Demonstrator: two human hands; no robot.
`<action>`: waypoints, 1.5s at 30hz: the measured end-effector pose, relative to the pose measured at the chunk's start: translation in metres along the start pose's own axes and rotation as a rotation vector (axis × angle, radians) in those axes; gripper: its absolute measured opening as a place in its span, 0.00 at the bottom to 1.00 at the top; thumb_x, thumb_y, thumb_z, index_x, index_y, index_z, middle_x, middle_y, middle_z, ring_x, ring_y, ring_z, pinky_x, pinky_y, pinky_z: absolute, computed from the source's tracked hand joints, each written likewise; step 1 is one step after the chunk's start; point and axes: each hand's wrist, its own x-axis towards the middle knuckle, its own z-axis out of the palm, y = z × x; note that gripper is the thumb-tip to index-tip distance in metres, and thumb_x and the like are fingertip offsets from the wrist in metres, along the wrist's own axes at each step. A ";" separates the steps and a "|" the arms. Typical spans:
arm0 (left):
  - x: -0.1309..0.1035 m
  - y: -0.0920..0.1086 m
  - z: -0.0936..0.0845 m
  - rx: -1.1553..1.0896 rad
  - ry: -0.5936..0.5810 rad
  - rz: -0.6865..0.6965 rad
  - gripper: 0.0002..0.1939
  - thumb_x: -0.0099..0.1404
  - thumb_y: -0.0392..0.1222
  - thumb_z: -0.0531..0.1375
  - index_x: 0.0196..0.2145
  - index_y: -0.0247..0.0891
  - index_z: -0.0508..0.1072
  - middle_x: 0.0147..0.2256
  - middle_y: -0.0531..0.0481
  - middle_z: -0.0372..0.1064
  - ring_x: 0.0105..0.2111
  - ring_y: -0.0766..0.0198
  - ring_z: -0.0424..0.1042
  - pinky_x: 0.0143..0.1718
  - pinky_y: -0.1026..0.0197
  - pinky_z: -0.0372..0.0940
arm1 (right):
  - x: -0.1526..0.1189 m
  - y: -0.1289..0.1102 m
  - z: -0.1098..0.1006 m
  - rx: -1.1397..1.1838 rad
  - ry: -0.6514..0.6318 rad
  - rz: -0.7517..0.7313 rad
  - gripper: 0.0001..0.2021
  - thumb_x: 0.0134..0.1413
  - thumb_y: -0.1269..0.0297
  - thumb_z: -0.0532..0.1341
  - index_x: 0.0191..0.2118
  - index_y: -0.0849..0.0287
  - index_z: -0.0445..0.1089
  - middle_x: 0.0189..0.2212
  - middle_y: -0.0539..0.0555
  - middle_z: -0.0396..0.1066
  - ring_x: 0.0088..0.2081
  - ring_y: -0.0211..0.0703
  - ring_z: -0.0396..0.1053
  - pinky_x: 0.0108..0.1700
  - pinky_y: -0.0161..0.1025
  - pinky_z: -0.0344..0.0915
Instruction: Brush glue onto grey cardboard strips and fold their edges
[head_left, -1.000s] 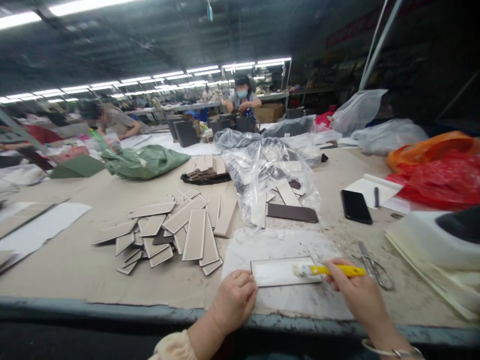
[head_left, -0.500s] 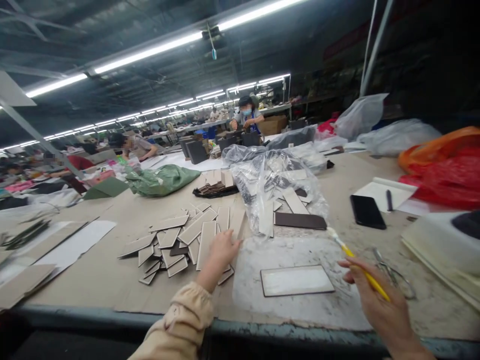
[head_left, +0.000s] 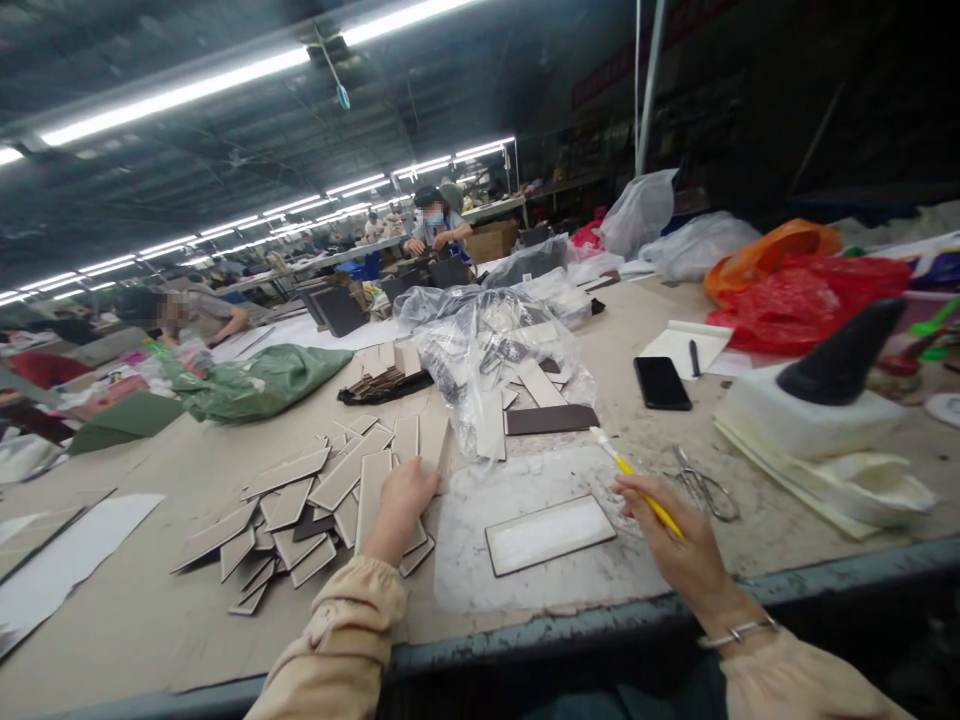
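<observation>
My left hand [head_left: 405, 500] reaches onto the right side of a heap of beige rectangular pieces [head_left: 300, 510] with dark edges. Its thumb stands apart and the fingertips touch the pieces; nothing shows as gripped. Closed around the yellow handle of a brush [head_left: 645, 492] is my right hand [head_left: 675, 545], the white bristles pointing up and left. Below the bristles, a single dark-edged piece [head_left: 551, 535] lies flat with a wet-looking white coating, on a whitish smeared sheet [head_left: 457, 575]. The bristles are close to the end of a dark brown strip [head_left: 551, 420].
A clear plastic bag [head_left: 472, 370] of pieces lies behind the sheet. To the right are scissors [head_left: 701, 485], a phone [head_left: 661, 384], a notepad with a pen [head_left: 694, 358], a white container with a black cone [head_left: 817, 400] and a red bag [head_left: 810, 305]. Other people sit farther back.
The view has swung to the right, so everything appears farther left. My left hand stays on the heap, and my right hand still holds the brush beside the coated piece.
</observation>
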 end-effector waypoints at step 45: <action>-0.117 -0.001 0.025 -0.655 0.335 0.831 0.14 0.62 0.41 0.60 0.46 0.39 0.67 0.47 0.41 0.66 0.49 0.57 0.68 0.49 0.53 0.67 | -0.006 -0.008 0.012 0.068 -0.081 0.142 0.08 0.61 0.60 0.57 0.42 0.54 0.69 0.41 0.53 0.74 0.39 0.43 0.74 0.45 0.41 0.71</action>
